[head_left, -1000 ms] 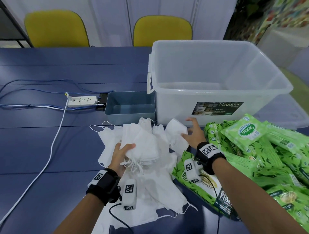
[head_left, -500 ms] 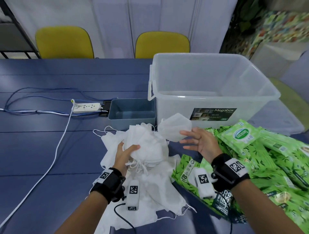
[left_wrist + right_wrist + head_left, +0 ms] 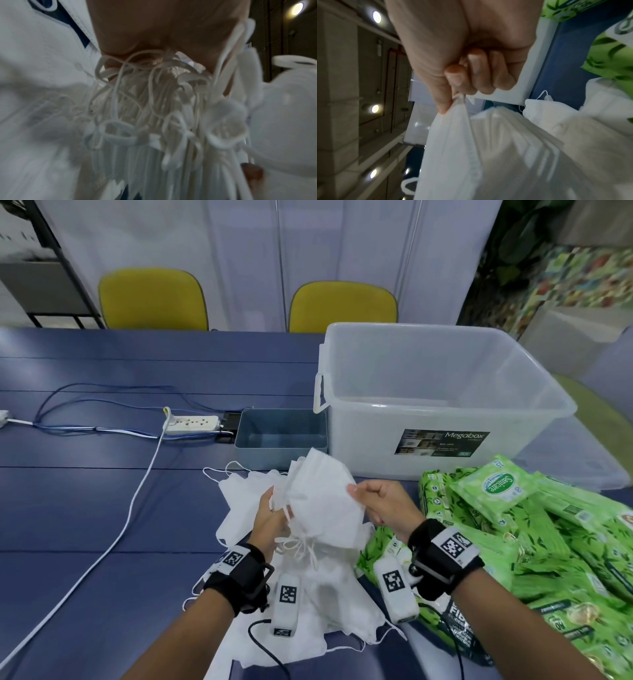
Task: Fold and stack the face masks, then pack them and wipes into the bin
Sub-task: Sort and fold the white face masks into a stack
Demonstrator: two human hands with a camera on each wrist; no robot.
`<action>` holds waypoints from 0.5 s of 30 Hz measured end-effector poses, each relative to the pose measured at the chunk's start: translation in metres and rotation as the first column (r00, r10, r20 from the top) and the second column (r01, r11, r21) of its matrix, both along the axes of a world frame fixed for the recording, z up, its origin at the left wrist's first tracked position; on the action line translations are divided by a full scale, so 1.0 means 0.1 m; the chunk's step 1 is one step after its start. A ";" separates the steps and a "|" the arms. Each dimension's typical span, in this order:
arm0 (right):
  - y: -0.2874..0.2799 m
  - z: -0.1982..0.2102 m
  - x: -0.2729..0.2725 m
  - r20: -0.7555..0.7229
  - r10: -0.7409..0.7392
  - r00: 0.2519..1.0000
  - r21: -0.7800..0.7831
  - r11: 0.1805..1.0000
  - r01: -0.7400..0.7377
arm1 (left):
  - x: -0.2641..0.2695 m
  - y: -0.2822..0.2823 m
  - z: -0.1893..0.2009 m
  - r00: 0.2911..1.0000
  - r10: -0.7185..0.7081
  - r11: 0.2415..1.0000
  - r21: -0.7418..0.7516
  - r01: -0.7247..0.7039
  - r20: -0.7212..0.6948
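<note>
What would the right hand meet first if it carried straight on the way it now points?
The right hand points left, pinching a mask's edge. Straight on, it would likely press into the stack of masks held by the left hand; depth is unclear.

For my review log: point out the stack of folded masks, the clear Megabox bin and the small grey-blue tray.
stack of folded masks (image 3: 322, 501), head view, front face of the top mask.
clear Megabox bin (image 3: 363, 436), head view, bare front wall.
small grey-blue tray (image 3: 263, 457), head view, near wall.
</note>
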State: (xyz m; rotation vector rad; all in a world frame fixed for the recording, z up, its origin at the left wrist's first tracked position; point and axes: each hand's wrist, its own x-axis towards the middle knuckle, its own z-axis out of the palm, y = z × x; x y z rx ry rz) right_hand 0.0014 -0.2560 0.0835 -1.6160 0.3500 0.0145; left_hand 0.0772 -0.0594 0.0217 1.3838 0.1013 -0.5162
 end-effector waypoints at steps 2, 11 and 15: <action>0.07 -0.05 0.04 -0.030 0.032 0.999 -0.094 0.995 -0.035 | 0.00 -0.01 0.03 0.999 -0.050 0.999 0.021 0.050 0.001; 0.25 -0.24 0.07 0.139 -0.113 0.984 -0.528 0.832 0.171 | -0.14 0.01 0.16 0.986 -0.160 0.987 -0.018 0.161 0.046; 0.30 -0.32 0.10 0.077 -0.148 0.986 -0.352 0.921 0.166 | -0.16 -0.01 0.19 0.987 -0.146 0.982 -0.132 0.137 -0.063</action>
